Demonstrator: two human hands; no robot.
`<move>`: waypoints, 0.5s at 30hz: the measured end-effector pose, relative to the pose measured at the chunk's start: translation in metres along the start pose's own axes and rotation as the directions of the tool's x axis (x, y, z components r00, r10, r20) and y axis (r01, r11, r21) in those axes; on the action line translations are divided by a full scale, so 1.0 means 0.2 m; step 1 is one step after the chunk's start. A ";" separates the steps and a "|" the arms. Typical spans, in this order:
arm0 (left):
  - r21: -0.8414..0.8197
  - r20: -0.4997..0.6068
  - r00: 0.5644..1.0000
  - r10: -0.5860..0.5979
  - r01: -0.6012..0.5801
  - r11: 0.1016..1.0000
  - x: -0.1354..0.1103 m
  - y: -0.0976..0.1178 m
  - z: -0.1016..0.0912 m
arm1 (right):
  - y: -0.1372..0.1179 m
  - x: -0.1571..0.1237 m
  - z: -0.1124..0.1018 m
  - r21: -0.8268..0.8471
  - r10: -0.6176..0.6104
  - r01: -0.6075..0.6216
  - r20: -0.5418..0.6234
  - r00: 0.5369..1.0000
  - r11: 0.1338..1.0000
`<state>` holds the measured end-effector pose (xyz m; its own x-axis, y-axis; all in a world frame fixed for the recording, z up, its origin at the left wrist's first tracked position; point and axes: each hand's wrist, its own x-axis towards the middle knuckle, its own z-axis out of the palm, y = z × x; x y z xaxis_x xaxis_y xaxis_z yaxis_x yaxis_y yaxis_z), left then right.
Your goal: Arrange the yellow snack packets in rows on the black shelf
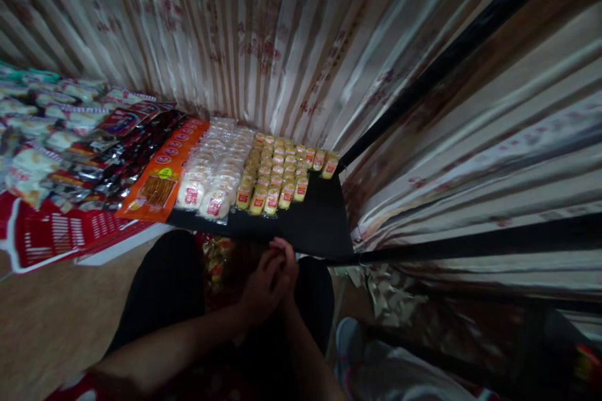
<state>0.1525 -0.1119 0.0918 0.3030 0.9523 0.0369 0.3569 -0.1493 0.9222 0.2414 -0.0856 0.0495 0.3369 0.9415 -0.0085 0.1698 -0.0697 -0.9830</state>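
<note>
Close to the table's near edge, above my lap, my left hand [264, 288] and my right hand [290, 266] are folded together. The left fingers are bent against the right hand, and the right fingers point up and left. I see no object in either hand, though the light is dim and the palms are hidden. Just beyond them is the black tabletop [324, 219]. On it lie rows of small yellow-wrapped packs [271, 199] and, left of those, clear-wrapped white round packs [217, 200].
An orange snack bag [162, 178] and dark glossy packets [134, 150] lie farther left, then white packets [32, 169]. A red printed sheet [66, 229] hangs at the front. Pleated curtain [263, 44] encloses the back; black poles [442, 69] cross the right. Another person's shoe [348, 341] shows lower right.
</note>
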 end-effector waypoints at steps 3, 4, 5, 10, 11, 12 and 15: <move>0.093 0.022 0.990 -0.142 0.140 0.986 -0.12 -0.18 -0.12 | 0.08 -0.14 0.15 -0.165 0.030 0.005 0.210 0.977 0.986; 0.146 0.002 0.980 -0.200 0.198 0.969 -0.14 -0.24 -0.16 | 0.11 -0.17 0.20 -0.228 0.070 -0.009 0.264 0.962 0.974; 0.212 -0.035 0.965 -0.260 0.261 0.942 -0.15 -0.30 -0.19 | 0.13 -0.19 0.24 -0.287 0.118 -0.025 0.312 0.943 0.958; 0.587 -0.055 0.892 -0.448 0.392 0.709 -0.12 -0.53 -0.29 | 0.22 -0.24 0.42 -0.424 0.303 -0.083 0.482 0.822 0.902; 0.612 -0.046 0.882 -0.469 0.395 0.685 -0.11 -0.56 -0.29 | 0.24 -0.24 0.44 -0.424 0.330 -0.111 0.489 0.808 0.899; 0.622 -0.047 0.872 -0.487 0.407 0.669 -0.10 -0.59 -0.28 | 0.27 -0.25 0.46 -0.420 0.351 -0.136 0.491 0.797 0.897; 0.602 -0.089 0.864 -0.496 0.443 0.665 -0.07 -0.65 -0.25 | 0.34 -0.26 0.46 -0.395 0.362 -0.171 0.480 0.799 0.903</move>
<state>0.0586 -0.0937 -0.0091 0.0066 0.9203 -0.3912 0.9031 0.1625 0.3974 0.1496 -0.1082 -0.0342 -0.1140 0.8855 -0.4504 0.4613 -0.3543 -0.8134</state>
